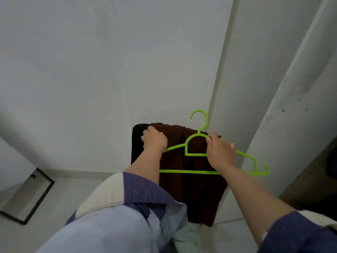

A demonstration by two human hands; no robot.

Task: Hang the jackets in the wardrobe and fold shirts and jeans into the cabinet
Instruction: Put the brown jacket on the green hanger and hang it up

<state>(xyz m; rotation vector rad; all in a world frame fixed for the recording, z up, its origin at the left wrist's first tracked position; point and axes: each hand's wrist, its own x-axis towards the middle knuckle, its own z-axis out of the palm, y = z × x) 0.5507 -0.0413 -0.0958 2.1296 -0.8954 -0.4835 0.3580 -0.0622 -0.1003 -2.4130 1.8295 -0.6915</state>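
We hold a bright green plastic hanger (215, 156) upright at about 1 o'clock from the middle of the view, its hook pointing up toward the wall corner. It has a rounded neck loop, a straight lower bar and a small notch hook at its right shoulder tip. Behind it hangs a dark brown garment (191, 189), a heavy matte cloth draped over the top of a black padded chair back (135, 143); what kind of garment it is, we cannot tell. The cloth falls in long folds toward 6 o'clock.

Our left hand (154, 140) sits at the garment's upper left edge, its fingers curled down into the brown cloth and gripping it, over the hanger's left arm. Our right hand (219, 152) grips the hanger where neck meets right shoulder, its fingers (211, 138) pinched round the green plastic.

Pale grey plaster walls (109, 70) fill the upper view, meeting at a corner that runs from 12 to 1 o'clock. A light floor (54, 194) shows at 8 o'clock, with a black-framed glass panel (27, 198) lying by the wall. A dark wooden edge (313, 179) stands at 3 o'clock, near the hanger's right tip. Open wall space lies above and to the left of the hook.
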